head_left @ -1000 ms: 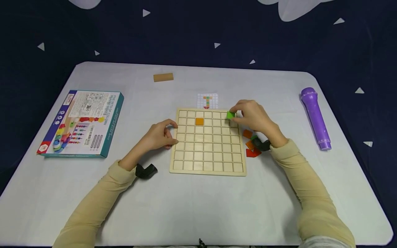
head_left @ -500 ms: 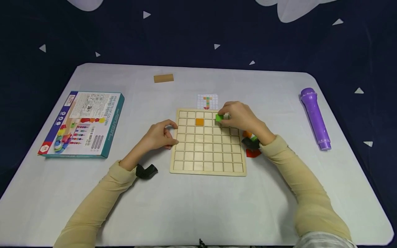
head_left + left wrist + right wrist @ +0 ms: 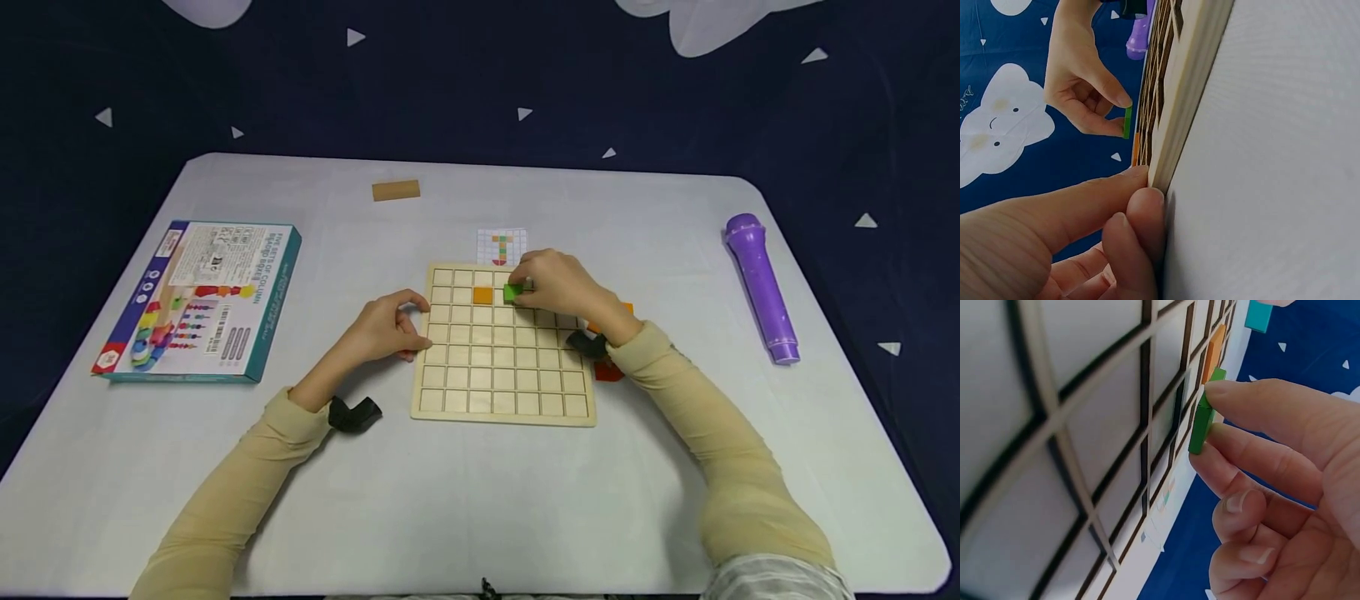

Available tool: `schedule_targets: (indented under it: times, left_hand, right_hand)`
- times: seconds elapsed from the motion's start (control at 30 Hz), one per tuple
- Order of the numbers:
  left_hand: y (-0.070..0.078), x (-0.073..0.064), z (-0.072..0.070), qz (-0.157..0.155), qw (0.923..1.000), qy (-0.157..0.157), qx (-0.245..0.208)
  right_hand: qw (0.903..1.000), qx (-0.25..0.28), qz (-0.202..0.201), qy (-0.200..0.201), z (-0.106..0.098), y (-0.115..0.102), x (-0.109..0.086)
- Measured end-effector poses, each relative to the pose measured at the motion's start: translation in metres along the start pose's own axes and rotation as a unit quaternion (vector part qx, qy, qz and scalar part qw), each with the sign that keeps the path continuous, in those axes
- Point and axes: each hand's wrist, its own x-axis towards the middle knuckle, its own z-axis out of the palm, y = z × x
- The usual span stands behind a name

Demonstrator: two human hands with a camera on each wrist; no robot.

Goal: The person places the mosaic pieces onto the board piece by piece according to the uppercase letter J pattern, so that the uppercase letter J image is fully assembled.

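My right hand (image 3: 557, 282) pinches the green tile (image 3: 512, 293) just above the wooden grid board (image 3: 502, 357), near its far edge and the orange tile (image 3: 483, 296); releasing it off-centre could leave it crooked. My left hand (image 3: 381, 329), fingers (image 3: 1146, 219) apart, touches the board's left edge.

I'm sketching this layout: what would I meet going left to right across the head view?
Printed box → left hand → orange tile → green tile → right hand → purple tube-shaped object.
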Motion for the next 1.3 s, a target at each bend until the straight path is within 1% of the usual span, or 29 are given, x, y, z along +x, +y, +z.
schedule_targets:
  times: [0.13,0.43,0.63,0.93,1.07,1.3]
  left_hand:
    - [0.0,0.0,0.0,-0.001,1.0,0.0,-0.002]
    - [0.001,0.0,0.0,-0.003,1.0,0.0,-0.008]
    - [0.002,-0.001,0.0,-0.004,1.0,0.002,-0.004]
    - [0.001,-0.001,0.001,-0.004,0.9999,0.004,-0.013]
    - [0.001,0.0,0.001,-0.005,0.9999,0.002,-0.015]
    - [0.002,0.0,0.002,-0.012,0.9999,0.004,-0.01]
  right_hand:
    - [0.9999,-0.002,0.0,-0.01,0.003,-0.002,0.004]
    - [0.9995,-0.003,0.014,-0.029,0.007,-0.005,0.007]
    - [0.9993,-0.003,0.008,-0.035,0.007,-0.007,0.009]
    - [0.9994,0.004,-0.008,-0.035,0.008,-0.007,0.011]
    - [0.9995,0.021,-0.007,-0.023,0.004,-0.002,0.008]
    - [0.998,0.058,0.019,0.016,-0.005,0.012,-0.007]
